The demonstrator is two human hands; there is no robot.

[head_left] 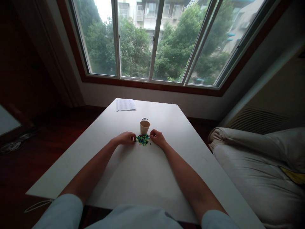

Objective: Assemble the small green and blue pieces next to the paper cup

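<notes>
A small heap of colourful bead-like pieces (143,140), mostly green, blue and dark, lies on the white table (140,178). Right behind it stands an upright light-brown paper cup (144,128). My left hand (126,138) rests at the heap's left edge with its fingers curled together. On the other side, my right hand (157,138) is beside the heap and cup, thumb and fingers pinched. Whatever either hand's fingertips hold, if anything, is too small to make out. One dark piece (150,143) lies apart, just right of the heap.
A dark thin loop (145,119) lies behind the cup. Printed papers (125,105) are at the table's far left corner. A window (152,41) is beyond the table, and a pale cushioned seat (250,168) stands to the right.
</notes>
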